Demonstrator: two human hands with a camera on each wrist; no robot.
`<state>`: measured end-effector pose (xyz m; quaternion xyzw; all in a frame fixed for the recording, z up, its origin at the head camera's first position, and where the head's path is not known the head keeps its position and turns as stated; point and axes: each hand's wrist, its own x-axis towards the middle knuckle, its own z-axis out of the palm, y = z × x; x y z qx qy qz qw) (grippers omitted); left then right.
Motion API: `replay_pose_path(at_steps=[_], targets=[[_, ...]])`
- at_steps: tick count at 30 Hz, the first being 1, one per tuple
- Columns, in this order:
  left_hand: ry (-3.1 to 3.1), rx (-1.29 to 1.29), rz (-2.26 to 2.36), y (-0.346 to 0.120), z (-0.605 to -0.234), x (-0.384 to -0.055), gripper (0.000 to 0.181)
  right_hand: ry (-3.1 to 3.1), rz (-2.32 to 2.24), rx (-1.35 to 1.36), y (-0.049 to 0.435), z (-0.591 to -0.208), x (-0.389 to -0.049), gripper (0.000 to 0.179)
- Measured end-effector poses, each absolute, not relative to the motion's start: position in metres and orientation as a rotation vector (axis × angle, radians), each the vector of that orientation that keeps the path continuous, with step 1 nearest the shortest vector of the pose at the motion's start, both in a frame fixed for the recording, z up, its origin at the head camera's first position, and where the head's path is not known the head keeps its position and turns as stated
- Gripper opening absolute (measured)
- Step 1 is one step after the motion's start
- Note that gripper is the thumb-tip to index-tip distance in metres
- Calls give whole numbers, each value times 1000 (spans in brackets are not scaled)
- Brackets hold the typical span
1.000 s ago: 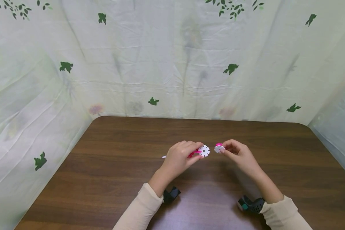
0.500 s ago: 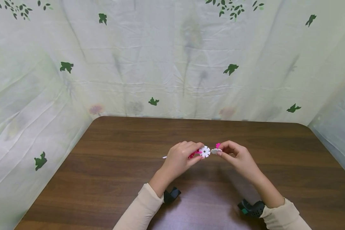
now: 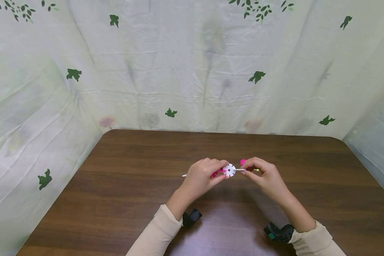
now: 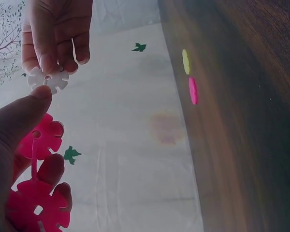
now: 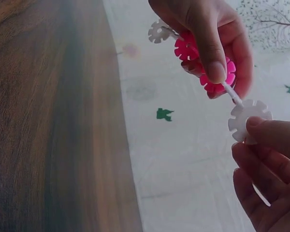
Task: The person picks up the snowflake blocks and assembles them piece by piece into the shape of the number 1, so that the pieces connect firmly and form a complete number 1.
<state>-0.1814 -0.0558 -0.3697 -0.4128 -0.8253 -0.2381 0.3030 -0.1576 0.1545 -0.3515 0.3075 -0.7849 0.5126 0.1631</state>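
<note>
My left hand (image 3: 196, 179) grips a row of joined notched plastic discs. Two pink discs (image 4: 34, 200) show along its fingers in the left wrist view, and a white disc (image 5: 158, 32) forms the far end in the right wrist view. Another white disc (image 3: 229, 170) sticks out past the left thumb and fingertips. Between thumb and fingers my right hand (image 3: 268, 177) pinches a separate white disc (image 5: 238, 123), turned edge-on in the head view. The edges of these two white discs meet at right angles, held above the brown table (image 3: 140, 199).
A loose pink disc (image 4: 193, 91) and a yellow disc (image 4: 186, 62) lie on the table beyond the right hand. Around the table hangs a pale cloth (image 3: 179, 64) with green leaf prints. Both wrists wear black camera straps (image 3: 192, 217).
My right hand has moved slightly left and turned its white disc from face-on to edge-on, bringing it against the left hand's white disc. The yellow disc has come into sight.
</note>
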Motion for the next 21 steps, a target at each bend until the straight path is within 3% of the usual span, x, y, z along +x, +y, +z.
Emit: replay_pose_path(at_steps=[9, 21], targets=[[-2168, -1140, -678, -56, -370, -181, 32, -2176, 1407, 932, 163, -374, -171, 24], [-2185, -1163, -708, -56, -370, -181, 33, -2123, 1382, 951, 151, -351, -155, 24]])
